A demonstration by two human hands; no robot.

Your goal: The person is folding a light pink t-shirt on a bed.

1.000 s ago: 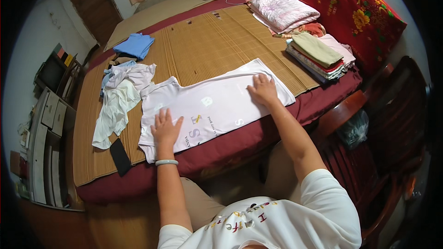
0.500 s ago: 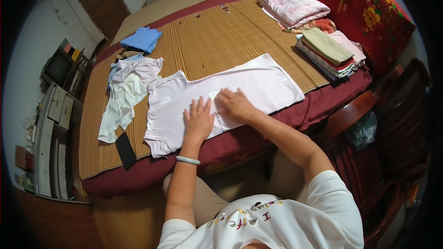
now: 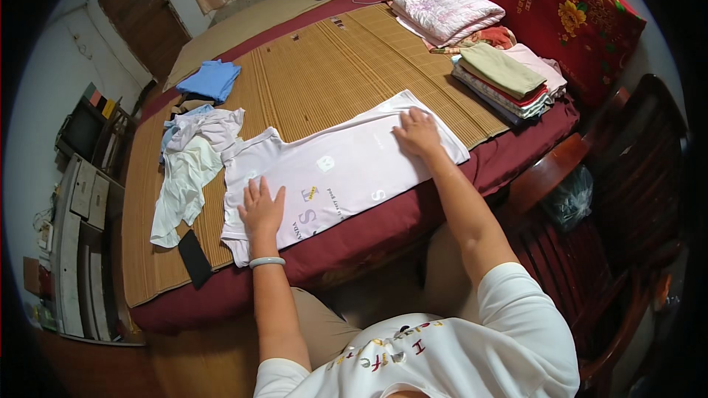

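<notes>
Spread flat along the near edge of the bed is a pale pink T-shirt (image 3: 346, 158) with printed patches, its sleeve end to the left and its hem to the right. My left hand (image 3: 262, 208) lies on the sleeve end, fingers spread, a pale bangle at the wrist. Toward the hem rests my right hand (image 3: 418, 132), its fingers stretched out on the fabric. Neither hand grips anything. To the left of the shirt lie a crumpled white garment (image 3: 182, 195) and a black phone-like slab (image 3: 195, 259).
A woven bamboo mat (image 3: 310, 81) covers the bed over a dark red sheet (image 3: 354, 232). Folded blue clothing (image 3: 209, 79) lies at far left. At right sit a stack of folded clothes (image 3: 503, 71) and a folded quilt (image 3: 450, 11). A wooden chair (image 3: 627, 177) stands at right.
My hands have moved apart from the middle of the T-shirt, the left toward the sleeve end and the right toward the hem. More of the print shows. The view has shifted slightly.
</notes>
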